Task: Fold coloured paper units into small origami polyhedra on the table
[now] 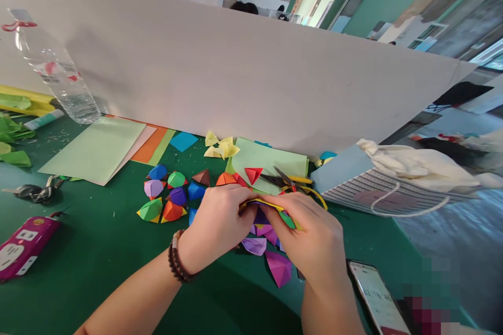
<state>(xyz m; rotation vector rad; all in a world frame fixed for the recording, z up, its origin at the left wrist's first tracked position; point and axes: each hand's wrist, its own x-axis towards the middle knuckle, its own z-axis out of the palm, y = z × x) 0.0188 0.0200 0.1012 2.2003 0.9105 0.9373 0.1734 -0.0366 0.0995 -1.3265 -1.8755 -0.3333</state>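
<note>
My left hand (pixel 220 227) and my right hand (pixel 308 235) meet over the table, both closed on one folded paper piece (pixel 271 205). Yellow, dark blue and green show along its edge; the rest is hidden by my fingers. Below the hands lie several purple folded paper pieces (pixel 279 268). Left of my left hand sits a cluster of small paper shapes in blue, green, lilac and orange (pixel 173 211). A red folded piece (pixel 253 174) and scissors (pixel 291 182) with yellow handles are just beyond my fingers.
A white partition (pixel 236 73) rises behind the green table (pixel 113 272). A plastic bottle (pixel 58 70), paper sheets (pixel 94 146), keys (pixel 41 190) and a magenta pack (pixel 27 246) are at the left. A striped paper bag (pixel 353 188) and a phone (pixel 379 298) stand and lie at the right.
</note>
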